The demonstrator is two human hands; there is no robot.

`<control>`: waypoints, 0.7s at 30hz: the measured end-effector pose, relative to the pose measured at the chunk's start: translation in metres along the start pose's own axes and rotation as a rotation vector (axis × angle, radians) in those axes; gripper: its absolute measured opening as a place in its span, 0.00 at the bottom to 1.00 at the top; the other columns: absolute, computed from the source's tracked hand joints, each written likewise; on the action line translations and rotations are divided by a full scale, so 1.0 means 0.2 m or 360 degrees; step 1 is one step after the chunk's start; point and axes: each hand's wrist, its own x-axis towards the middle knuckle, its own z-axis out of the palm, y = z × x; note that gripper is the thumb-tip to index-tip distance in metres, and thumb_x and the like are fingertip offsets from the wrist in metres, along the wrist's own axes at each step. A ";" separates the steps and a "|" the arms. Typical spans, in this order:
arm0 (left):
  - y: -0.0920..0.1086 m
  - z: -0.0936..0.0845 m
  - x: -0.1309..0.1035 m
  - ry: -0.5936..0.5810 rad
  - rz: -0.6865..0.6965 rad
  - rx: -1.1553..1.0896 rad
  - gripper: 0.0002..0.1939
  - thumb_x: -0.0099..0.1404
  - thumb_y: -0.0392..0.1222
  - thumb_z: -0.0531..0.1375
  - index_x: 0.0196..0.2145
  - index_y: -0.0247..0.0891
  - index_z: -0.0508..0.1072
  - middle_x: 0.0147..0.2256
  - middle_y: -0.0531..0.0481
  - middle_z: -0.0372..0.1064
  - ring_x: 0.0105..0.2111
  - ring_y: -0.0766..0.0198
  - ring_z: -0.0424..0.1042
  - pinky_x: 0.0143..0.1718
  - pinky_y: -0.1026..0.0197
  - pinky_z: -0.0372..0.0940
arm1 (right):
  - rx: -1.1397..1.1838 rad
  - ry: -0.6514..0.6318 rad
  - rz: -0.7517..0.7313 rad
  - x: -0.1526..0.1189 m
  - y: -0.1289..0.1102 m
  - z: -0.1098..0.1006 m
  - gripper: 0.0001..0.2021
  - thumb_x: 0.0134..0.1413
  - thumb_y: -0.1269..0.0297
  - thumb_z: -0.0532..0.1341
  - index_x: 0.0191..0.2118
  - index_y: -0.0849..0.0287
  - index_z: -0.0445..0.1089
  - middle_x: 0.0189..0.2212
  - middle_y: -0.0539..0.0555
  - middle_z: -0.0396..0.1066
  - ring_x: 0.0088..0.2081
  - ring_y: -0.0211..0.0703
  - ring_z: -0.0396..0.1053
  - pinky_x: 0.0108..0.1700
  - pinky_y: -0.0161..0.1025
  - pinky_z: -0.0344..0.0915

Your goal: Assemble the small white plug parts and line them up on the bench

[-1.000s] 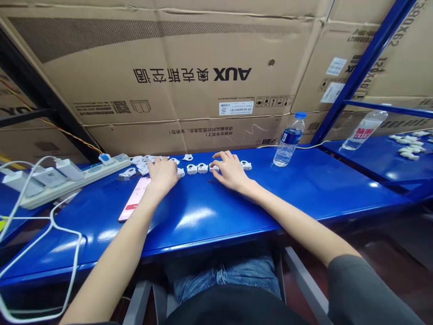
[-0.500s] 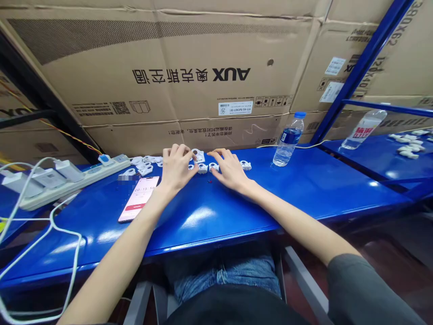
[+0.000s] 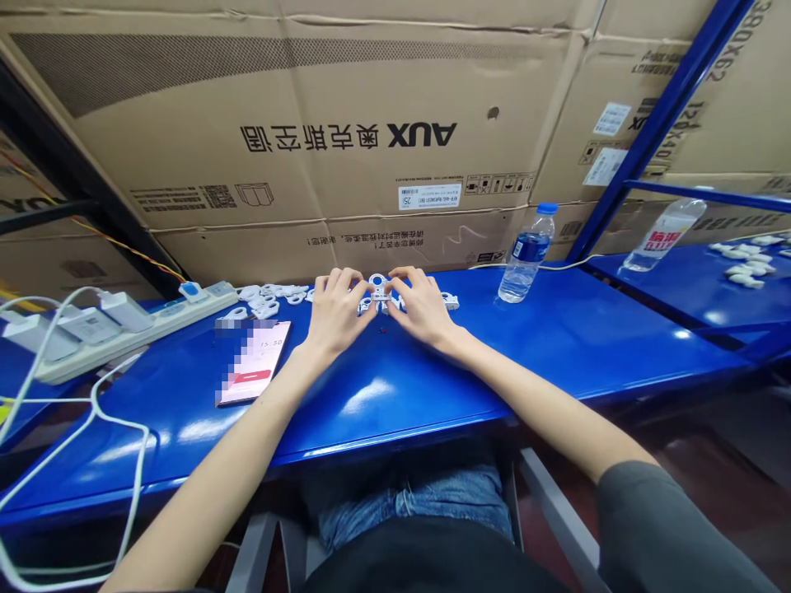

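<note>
A white plastic part with a round ring point(image 3: 379, 294) stands upright between my two hands, above a row of similar white parts. My left hand point(image 3: 339, 311) pinches its left side between thumb and fingers. On its right side, the fingers of my right hand point(image 3: 424, 311) are closed against it too. Some of the row is hidden behind my hands; one white ringed part point(image 3: 450, 302) shows just right of my right hand. A tiny red-and-dark piece point(image 3: 382, 331) lies on the blue table point(image 3: 420, 387) in front of my hands.
More white parts point(image 3: 265, 309) are heaped on the left, near a phone point(image 3: 259, 362) with a timer. A power strip point(image 3: 148, 338) with chargers and white cables occupies the far left. A water bottle point(image 3: 527, 259) stands at the right, before a large cardboard box point(image 3: 346, 181).
My left hand has moved right, bringing the ringed white part with it. My right hand has shifted slightly inward and now meets the part from the right.
</note>
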 end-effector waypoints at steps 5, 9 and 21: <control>-0.02 0.00 0.00 -0.0210 -0.0030 -0.0075 0.14 0.72 0.45 0.55 0.48 0.36 0.75 0.48 0.39 0.71 0.51 0.46 0.68 0.53 0.48 0.62 | -0.0055 -0.0034 0.0102 0.00 0.03 0.01 0.09 0.65 0.66 0.59 0.48 0.57 0.72 0.59 0.62 0.68 0.57 0.56 0.64 0.54 0.50 0.62; -0.04 0.03 0.00 -0.0562 0.0221 -0.0248 0.10 0.69 0.40 0.58 0.44 0.39 0.78 0.44 0.42 0.71 0.48 0.51 0.70 0.47 0.54 0.66 | -0.0066 -0.0036 0.0140 0.00 0.04 0.02 0.09 0.63 0.66 0.59 0.47 0.56 0.73 0.59 0.62 0.69 0.56 0.58 0.65 0.53 0.51 0.62; -0.05 0.06 -0.01 -0.0759 0.0300 -0.0273 0.14 0.70 0.41 0.56 0.47 0.43 0.80 0.47 0.43 0.71 0.49 0.51 0.72 0.48 0.55 0.68 | -0.0104 -0.0060 0.0154 0.00 0.03 0.01 0.08 0.64 0.65 0.60 0.47 0.54 0.71 0.59 0.60 0.68 0.58 0.57 0.64 0.54 0.51 0.62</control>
